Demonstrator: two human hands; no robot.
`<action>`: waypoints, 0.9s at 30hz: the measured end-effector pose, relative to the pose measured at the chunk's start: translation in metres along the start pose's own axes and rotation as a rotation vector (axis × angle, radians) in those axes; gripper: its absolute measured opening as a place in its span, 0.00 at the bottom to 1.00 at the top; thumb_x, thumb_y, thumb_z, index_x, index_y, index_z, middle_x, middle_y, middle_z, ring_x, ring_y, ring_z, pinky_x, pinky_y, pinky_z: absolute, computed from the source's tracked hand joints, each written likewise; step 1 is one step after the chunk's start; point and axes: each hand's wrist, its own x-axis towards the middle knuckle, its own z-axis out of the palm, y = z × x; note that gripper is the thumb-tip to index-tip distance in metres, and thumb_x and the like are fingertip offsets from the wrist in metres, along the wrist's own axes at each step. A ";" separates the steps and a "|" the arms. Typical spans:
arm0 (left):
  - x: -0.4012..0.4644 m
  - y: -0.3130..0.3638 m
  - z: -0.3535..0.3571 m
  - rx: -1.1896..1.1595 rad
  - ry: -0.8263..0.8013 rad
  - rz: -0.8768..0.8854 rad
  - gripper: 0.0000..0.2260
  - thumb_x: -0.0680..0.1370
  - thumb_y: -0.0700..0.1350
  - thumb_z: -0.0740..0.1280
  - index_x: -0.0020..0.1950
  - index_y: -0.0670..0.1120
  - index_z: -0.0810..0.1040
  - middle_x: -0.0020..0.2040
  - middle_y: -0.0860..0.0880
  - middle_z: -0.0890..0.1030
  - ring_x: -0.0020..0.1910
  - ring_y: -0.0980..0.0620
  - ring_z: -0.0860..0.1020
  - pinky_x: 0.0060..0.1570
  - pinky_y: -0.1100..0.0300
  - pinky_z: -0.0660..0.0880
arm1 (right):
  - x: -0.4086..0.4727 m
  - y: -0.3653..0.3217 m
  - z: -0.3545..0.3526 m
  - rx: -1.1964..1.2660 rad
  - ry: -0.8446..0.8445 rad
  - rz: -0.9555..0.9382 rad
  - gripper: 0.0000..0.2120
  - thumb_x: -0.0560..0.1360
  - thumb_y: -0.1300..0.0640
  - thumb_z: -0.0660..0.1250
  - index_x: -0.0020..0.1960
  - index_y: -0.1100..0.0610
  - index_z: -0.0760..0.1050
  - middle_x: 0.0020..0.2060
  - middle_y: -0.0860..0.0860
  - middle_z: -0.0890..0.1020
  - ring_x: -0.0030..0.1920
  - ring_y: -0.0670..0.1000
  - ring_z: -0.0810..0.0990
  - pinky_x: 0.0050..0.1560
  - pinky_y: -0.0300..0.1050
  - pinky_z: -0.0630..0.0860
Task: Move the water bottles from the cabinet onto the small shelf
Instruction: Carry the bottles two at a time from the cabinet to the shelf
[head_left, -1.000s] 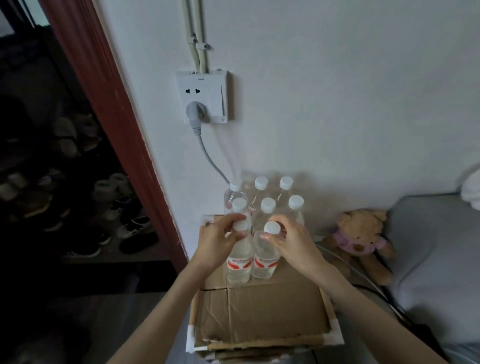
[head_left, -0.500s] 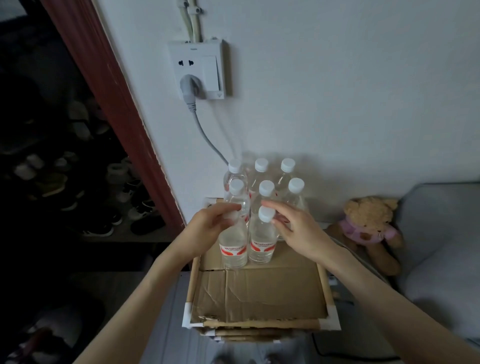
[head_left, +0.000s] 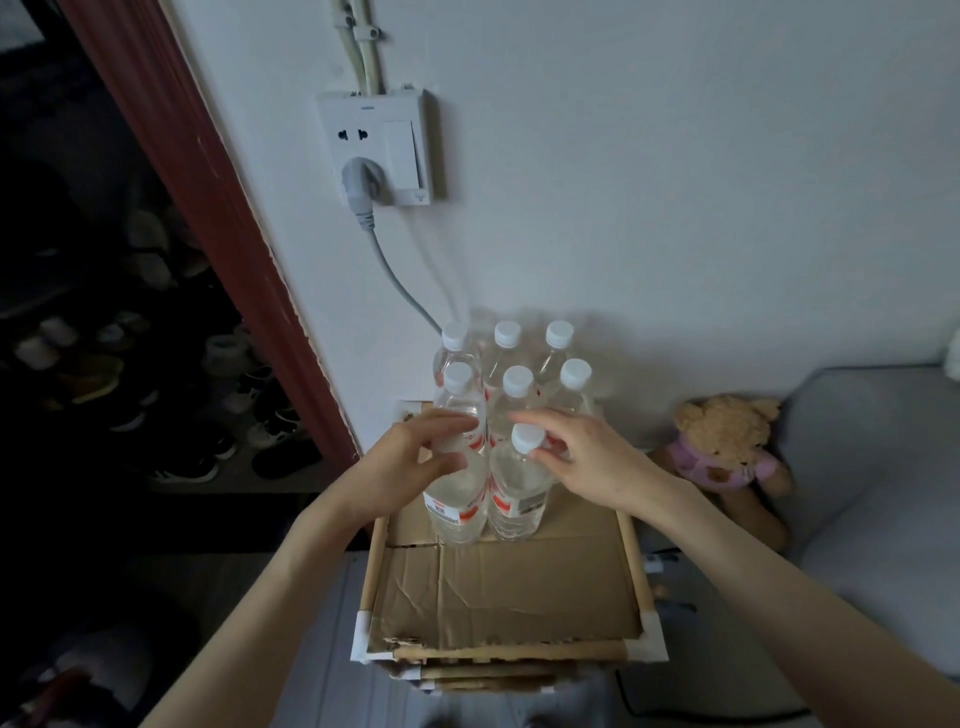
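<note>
Left hand (head_left: 410, 462): fingers curled around the neck of the front-left bottle (head_left: 457, 499), grasping it.
Right hand (head_left: 592, 462): fingertips at the neck of the front-right bottle (head_left: 517, 488), just under its white cap (a firm grip or only a touch, I cannot tell).
Bottles: both stand upright, touching, on the cardboard top of the small shelf (head_left: 519, 592).
Behind the hands: six more bottles (head_left: 514, 374), near the wall.

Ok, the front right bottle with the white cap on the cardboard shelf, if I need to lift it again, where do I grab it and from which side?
Grip the front right bottle by the neck just under its white cap, coming from above and the right. It stands upright, hemmed in by the front left bottle and the rows behind, so only the top, front and right are free. The right hand already has fingertips there.
</note>
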 end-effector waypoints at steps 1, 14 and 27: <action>-0.002 -0.002 -0.002 -0.008 -0.051 0.006 0.17 0.75 0.39 0.66 0.64 0.48 0.74 0.61 0.54 0.74 0.60 0.59 0.71 0.59 0.70 0.67 | 0.000 -0.001 -0.001 -0.006 0.020 0.010 0.20 0.76 0.57 0.64 0.67 0.50 0.68 0.57 0.44 0.75 0.49 0.49 0.78 0.55 0.46 0.75; -0.002 0.000 -0.003 -0.024 -0.038 -0.080 0.22 0.74 0.41 0.68 0.67 0.49 0.69 0.61 0.56 0.72 0.58 0.60 0.71 0.54 0.76 0.66 | 0.001 -0.003 -0.001 -0.015 -0.048 0.056 0.23 0.76 0.53 0.63 0.69 0.50 0.63 0.66 0.47 0.71 0.63 0.49 0.72 0.65 0.47 0.68; -0.008 -0.008 0.008 -0.003 0.162 -0.108 0.18 0.70 0.42 0.72 0.59 0.49 0.74 0.54 0.53 0.77 0.53 0.57 0.73 0.51 0.68 0.68 | 0.002 0.003 0.009 -0.071 0.115 0.077 0.18 0.72 0.50 0.68 0.60 0.52 0.68 0.53 0.43 0.71 0.52 0.48 0.74 0.52 0.43 0.70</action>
